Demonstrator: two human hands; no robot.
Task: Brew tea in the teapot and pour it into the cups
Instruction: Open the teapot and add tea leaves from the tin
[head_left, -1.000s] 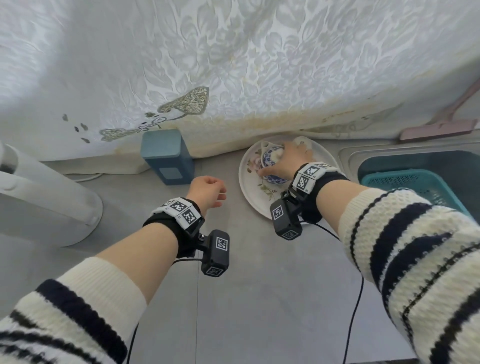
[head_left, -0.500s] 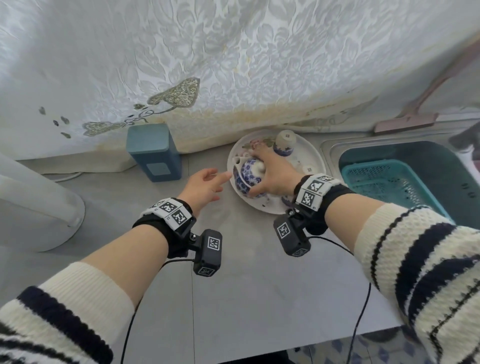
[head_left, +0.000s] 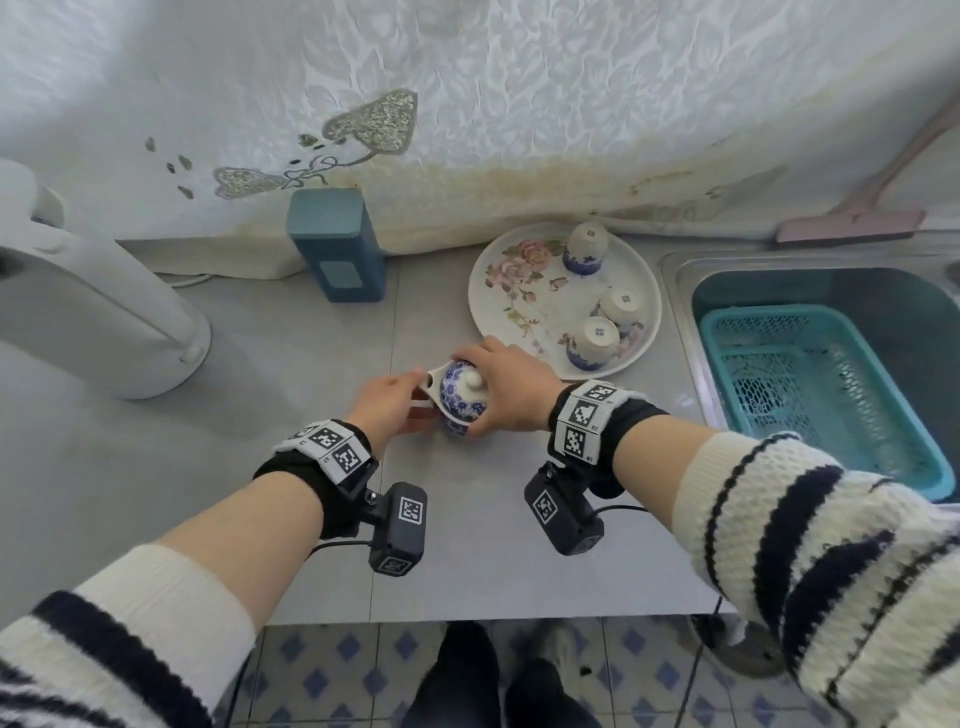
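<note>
A small blue-and-white teapot (head_left: 462, 399) with its lid on stands on the grey counter, in front of the plate. My right hand (head_left: 511, 387) grips its right side. My left hand (head_left: 387, 400) holds its left side by the spout. Three blue-and-white cups stand upside down on the flowered round plate (head_left: 511, 301): one at the back (head_left: 586, 248), two at the front right (head_left: 622, 306) (head_left: 595, 340).
A blue tin (head_left: 336, 244) stands against the wall to the left of the plate. A white electric kettle (head_left: 88, 306) fills the far left. A sink with a teal basket (head_left: 810, 395) lies to the right. The counter's front edge runs just below my wrists.
My right hand has carried the teapot off the plate and down onto the counter nearer to me. My left hand has come in and taken hold of its spout side.
</note>
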